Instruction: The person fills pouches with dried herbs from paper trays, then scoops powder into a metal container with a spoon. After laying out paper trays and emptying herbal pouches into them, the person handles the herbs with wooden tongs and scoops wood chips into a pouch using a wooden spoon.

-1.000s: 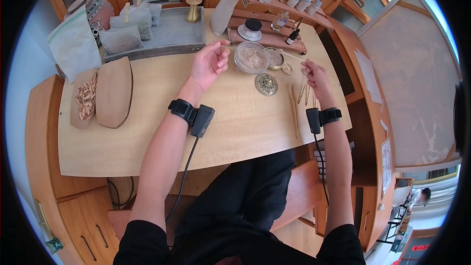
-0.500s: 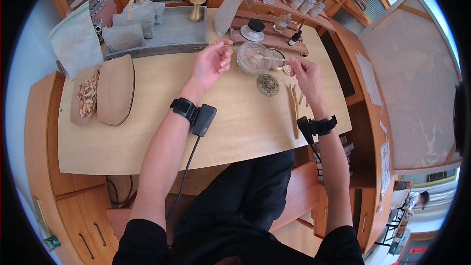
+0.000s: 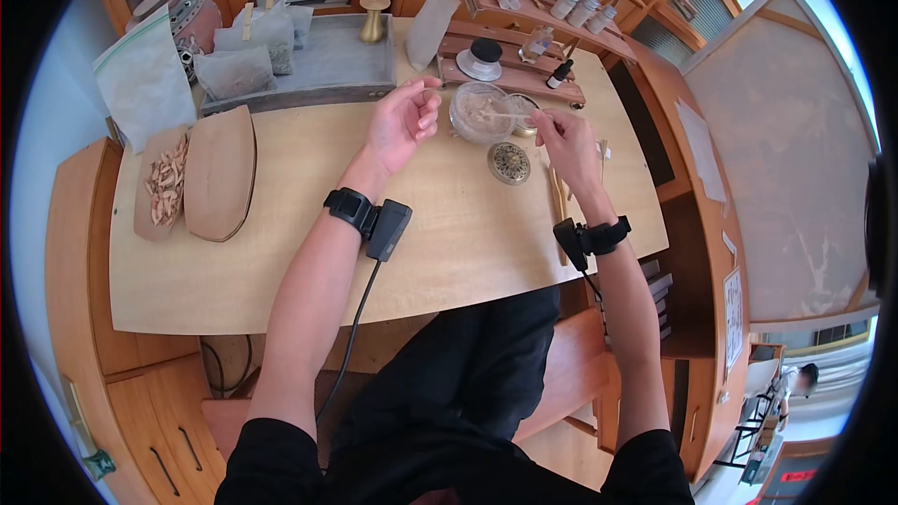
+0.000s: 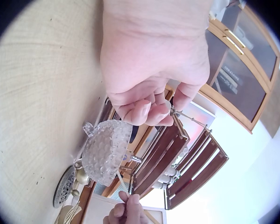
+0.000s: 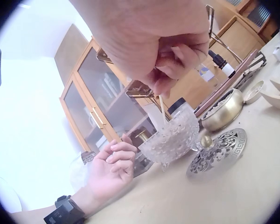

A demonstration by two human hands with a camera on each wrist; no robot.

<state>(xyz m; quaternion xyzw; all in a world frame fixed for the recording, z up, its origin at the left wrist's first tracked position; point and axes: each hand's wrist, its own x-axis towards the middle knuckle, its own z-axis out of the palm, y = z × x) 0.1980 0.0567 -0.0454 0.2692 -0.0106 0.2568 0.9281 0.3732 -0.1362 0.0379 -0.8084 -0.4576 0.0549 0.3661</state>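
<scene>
My right hand pinches a slim pale spoon by its handle, over the right side of a textured glass bowl. The spoon's far end dips into the bowl, among brownish-grey powder. Left of the bowl, my left hand hangs palm up with loosely curled fingers and nothing in them. Just right of the bowl stands a small brass pot with pale powder inside, partly hidden by the right hand in the head view. Its pierced ornamental lid lies in front on the table.
Wooden tongs lie below the right hand. Behind the bowl, a wooden rack carries a black-capped jar and a dropper bottle. A grey tray and wood chips are at the left.
My right hand has come leftward and turned inward, bringing the spoon from right of the bowl into it. The left hand has stayed beside the bowl.
</scene>
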